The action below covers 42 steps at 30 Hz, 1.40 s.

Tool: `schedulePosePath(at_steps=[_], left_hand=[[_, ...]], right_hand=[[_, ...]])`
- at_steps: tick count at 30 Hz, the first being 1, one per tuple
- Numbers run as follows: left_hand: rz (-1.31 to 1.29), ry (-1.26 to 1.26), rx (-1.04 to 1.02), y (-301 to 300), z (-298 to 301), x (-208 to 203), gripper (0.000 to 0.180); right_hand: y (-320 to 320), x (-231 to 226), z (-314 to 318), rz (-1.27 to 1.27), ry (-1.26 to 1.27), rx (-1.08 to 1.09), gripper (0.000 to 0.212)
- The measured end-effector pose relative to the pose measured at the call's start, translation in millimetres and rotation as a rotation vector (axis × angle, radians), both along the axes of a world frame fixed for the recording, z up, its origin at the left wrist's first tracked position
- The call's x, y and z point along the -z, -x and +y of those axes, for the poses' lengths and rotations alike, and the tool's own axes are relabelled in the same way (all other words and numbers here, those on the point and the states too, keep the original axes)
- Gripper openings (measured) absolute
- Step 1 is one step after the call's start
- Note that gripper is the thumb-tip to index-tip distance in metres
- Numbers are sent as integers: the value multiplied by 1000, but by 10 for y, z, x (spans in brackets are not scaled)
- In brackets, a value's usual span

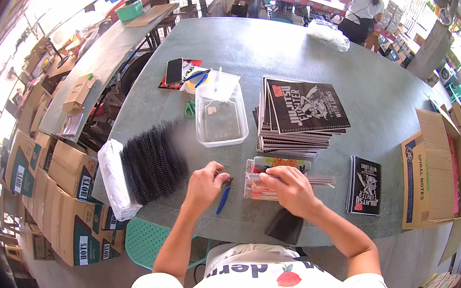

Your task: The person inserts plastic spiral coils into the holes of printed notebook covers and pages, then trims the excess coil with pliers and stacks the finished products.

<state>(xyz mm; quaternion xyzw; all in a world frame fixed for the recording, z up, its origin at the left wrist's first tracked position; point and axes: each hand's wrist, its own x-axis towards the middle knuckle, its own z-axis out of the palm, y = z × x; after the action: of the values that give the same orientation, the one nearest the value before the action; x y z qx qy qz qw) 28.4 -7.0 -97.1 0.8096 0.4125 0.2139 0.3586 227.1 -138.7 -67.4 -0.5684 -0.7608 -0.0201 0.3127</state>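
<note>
My left hand (204, 186) is closed, thumb against the curled fingers, beside a thick row of black spiral binding coils (152, 162). What it pinches, if anything, is too small to make out. Just under its fingertips lies a pair of pliers with blue handles (223, 200). My right hand (291, 189) grips the top of a small stack of notebooks (263, 194), which has a glossy clear layer and a colourful cover showing at its far side. Its fingers hide part of the stack. A dark flat piece (285, 226) lies under the right wrist.
A clear plastic tub (220, 117) stands ahead, with green scissors (190, 109) beside it. Black spiral notebooks (308, 105) are piled right of it, and another notebook (364, 185) lies nearer. An open cardboard box (422, 180) stands at right, a white package (117, 181) at left.
</note>
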Motion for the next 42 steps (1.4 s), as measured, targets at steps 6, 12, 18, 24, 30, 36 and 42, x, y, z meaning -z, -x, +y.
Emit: schedulePosePath(at_steps=[6,12,18,24,30,36,42], left_hand=[[-198,-4,-75,75,-50,-196,19],[-429,272,11,-135,-242,-258,17],[-385,-150,46,-269,-288,-191,18],[-253,-178,22,-301,-310,-172,16],[-305,-379,43,-306,-199,-176,23],[-78,-66,297,138,155,-344,30],[97,238,222,48,214,-482,19]], right_hand=[[116,124,-158,-177,-157,7,31],[199,20,414,-73,61,348,26],[163,91,516,-135,88,401,32],[151,55,382,46,86,250,19],[183,12,394,43,42,152,20],[267,-50,422,57,107,132,16],[274,46,528,135,-66,144,20]])
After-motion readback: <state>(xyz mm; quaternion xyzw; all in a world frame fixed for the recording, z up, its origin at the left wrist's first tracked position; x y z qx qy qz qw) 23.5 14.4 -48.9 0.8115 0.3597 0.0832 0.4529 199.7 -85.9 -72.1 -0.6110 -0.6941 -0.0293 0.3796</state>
